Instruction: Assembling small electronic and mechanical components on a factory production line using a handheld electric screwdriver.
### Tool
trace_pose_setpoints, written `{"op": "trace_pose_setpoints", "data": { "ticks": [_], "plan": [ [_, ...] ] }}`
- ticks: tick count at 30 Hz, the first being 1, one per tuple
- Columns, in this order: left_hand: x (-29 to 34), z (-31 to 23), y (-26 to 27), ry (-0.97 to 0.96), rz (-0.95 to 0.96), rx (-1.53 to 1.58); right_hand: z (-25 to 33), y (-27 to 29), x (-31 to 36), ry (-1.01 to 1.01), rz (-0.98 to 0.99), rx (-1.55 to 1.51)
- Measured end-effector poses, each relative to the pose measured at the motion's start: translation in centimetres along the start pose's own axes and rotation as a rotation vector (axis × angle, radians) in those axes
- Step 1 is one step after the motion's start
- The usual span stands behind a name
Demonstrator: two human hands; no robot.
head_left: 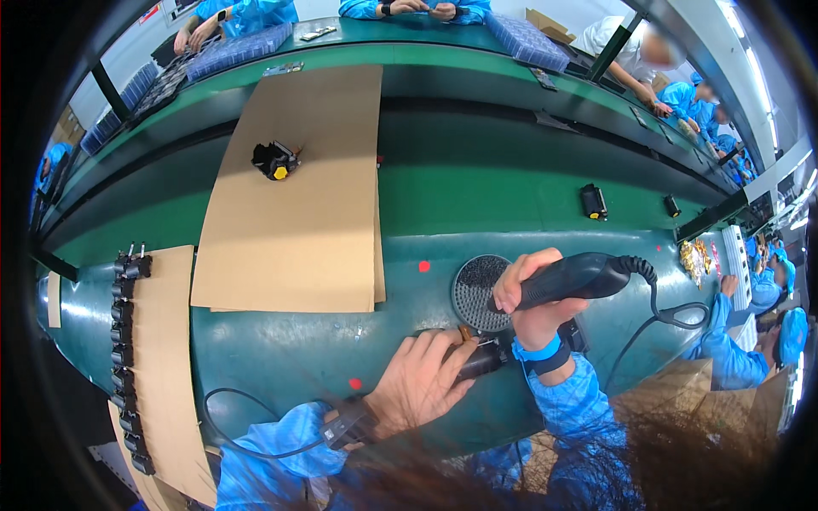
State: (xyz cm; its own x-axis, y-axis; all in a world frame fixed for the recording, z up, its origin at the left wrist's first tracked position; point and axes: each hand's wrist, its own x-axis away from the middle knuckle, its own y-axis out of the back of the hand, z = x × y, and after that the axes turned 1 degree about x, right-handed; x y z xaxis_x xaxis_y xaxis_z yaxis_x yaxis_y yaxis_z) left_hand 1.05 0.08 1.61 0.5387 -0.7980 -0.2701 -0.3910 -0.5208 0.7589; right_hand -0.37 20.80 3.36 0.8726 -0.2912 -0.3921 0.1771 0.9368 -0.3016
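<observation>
1. The dark cylindrical part (483, 360) lies on the green bench (281, 349), about 3 o'clock from the left hand (426, 375), 7 o'clock from the right hand (543, 317).
2. Left hand is nearer: its grip is closed on the part's left end, fingers above, thumb below.
3. Right-hand grip is wrapped around a black corded handheld tool (575, 279), likely an electric screwdriver.
4. Part's long axis runs roughly 8 to 2 o'clock; tool's roughly 9 to 3, cable end slightly higher.
5. Tool's nose sits toward 12 o'clock of the part, apart from it in view, over the edge of the round dish (480, 313); height gap can't be judged.
6. Hidden: part's left end under fingers; tool's bit by the right fingers; dish partly behind them. Dish contents too small to identify. Dark object behind right wrist (579, 335) mostly covered, unclear.
</observation>
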Motion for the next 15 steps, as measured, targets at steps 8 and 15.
{"op": "trace_pose_setpoints", "data": {
  "ticks": [8, 15],
  "plan": [
    [0.3, 0.2, 0.1, -0.005, -0.022, -0.002, 5.0, -0.4, 2.0, 0.105, 0.038, -0.311],
    [0.4, 0.4, -0.1, -0.002, -0.038, 0.02, 3.1, -0.4, 3.6, 0.071, 0.094, -0.275]
  ]
}}
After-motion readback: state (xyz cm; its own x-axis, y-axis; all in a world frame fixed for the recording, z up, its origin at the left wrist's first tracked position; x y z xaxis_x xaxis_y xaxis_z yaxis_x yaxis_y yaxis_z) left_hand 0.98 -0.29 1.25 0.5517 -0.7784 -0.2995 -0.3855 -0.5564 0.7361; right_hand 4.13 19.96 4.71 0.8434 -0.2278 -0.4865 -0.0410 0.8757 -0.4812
